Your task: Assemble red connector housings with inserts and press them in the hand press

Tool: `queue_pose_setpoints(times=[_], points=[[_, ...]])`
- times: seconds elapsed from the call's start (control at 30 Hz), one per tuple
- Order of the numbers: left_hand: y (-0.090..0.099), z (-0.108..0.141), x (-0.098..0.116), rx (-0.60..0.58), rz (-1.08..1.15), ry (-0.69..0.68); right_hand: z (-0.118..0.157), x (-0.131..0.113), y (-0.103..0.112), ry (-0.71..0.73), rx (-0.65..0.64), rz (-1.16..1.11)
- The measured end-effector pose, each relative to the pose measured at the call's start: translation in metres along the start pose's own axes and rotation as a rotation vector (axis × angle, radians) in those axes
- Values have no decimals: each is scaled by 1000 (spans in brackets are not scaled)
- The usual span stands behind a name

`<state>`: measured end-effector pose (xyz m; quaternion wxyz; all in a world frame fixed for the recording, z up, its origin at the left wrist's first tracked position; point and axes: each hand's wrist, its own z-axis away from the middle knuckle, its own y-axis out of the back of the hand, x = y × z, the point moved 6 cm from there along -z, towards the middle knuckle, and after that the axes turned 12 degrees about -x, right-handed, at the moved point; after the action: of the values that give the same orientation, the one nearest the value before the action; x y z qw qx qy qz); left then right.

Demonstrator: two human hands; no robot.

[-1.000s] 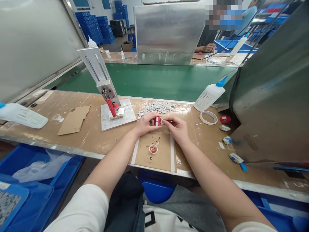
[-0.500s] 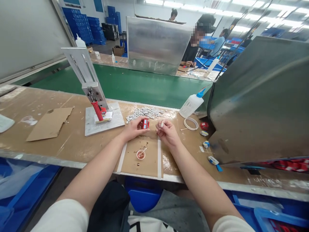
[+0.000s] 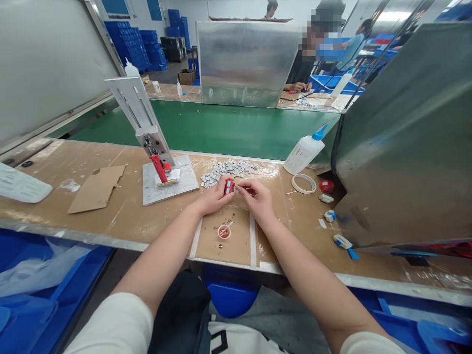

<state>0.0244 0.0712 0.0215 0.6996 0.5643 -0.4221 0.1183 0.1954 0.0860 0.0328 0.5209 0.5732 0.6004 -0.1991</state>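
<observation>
My left hand (image 3: 214, 199) is closed around a small red toy vehicle (image 3: 229, 187) with pale blue windows, held above the cardboard work area. Close against the toy's right side, my right hand (image 3: 259, 199) has its thumb and forefinger pinched together. A tiny pale grey piece (image 3: 237, 188) shows at those fingertips, mostly hidden. Behind both hands lies a loose pile of flat grey pieces (image 3: 236, 168). Nearer to me stands a small cup of reddish-brown liquid (image 3: 223, 233) with a thin stick in it.
A metal press stand with a red handle (image 3: 158, 168) is at the left. To the right are a white bottle with a blue nozzle (image 3: 304, 155), a tape roll (image 3: 303, 184) and several small toy parts. A green conveyor belt (image 3: 228, 125) runs behind; a co-worker (image 3: 300, 71) sits beyond it.
My right hand has come left to the red toy vehicle, closing the gap between the hands. The whole view has shifted slightly, with the bench appearing farther right.
</observation>
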Motion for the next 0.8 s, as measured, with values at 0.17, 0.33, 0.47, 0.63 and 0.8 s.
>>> queue_pose_setpoints(times=[0.17,0.33,0.47,0.63,0.8], points=[[-2,-2,1,11,2,-12,-2,0,-4,18,-16,33],[-3,-4,0,14,3,14,-2,0,-6,29,-12,56],[-4,-5,-1,22,0,26,-1,0,-8,37,-3,69],[-5,-6,-3,63,-26,10,0,-1,-12,43,5,104],[-8,-8,-3,69,-112,14,2,4,-14,10,13,58]])
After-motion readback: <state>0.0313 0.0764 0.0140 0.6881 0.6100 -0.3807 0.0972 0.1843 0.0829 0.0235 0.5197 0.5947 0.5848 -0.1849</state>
